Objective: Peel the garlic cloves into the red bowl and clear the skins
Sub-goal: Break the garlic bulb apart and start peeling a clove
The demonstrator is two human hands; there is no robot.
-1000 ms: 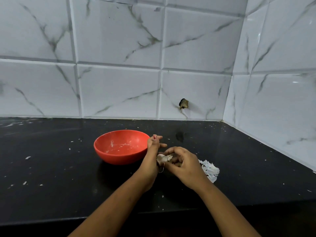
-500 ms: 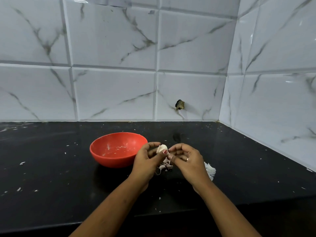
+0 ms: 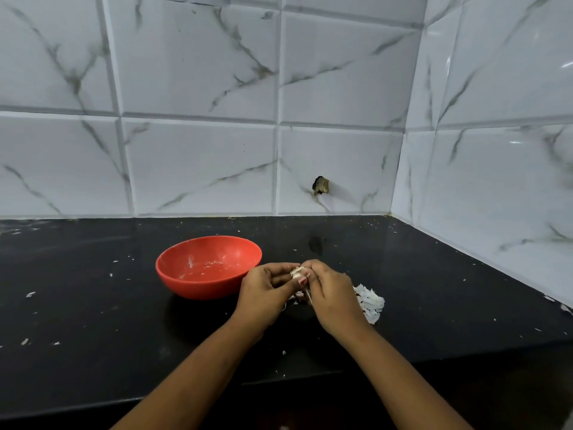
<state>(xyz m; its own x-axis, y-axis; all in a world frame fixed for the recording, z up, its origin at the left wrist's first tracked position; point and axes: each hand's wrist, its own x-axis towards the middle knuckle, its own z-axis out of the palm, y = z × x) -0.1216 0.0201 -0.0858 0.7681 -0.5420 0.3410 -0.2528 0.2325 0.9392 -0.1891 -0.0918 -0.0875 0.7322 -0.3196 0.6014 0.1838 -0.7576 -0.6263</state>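
Garlic clove: I am seeing the garlic clove [image 3: 297, 272] being held up off the counter between the two hands, just right of the bowl's rim. Only its pale top is showing past the fingertips.
Left hand: the left hand [image 3: 266, 290] is pinching the clove from the left, with its thumb and curled fingers closing tightly on it and the thumbnail facing my camera.
Right hand: the right hand [image 3: 333, 293] is curling over the clove from the right, its fingertips gripping the same clove and meeting the left thumb.
Loose skin: a thin pale strip of skin [image 3: 308, 296] is hanging down from the clove in the gap between the hands.
Red bowl: the red bowl [image 3: 192, 288] is sitting upright on the counter just left of the left hand. I cannot tell whether they are touching. White smears and small bits are lying inside it.
Skin pile: a heap of white garlic skins [image 3: 370, 302] is lying on the counter just right of the right hand, partly hidden behind it.
Countertop: the black countertop [image 3: 93, 305] is carrying scattered white flecks.
Wall: the white marbled tiles [image 3: 198, 166] are showing a small dark hole [image 3: 321, 185] behind the hands.
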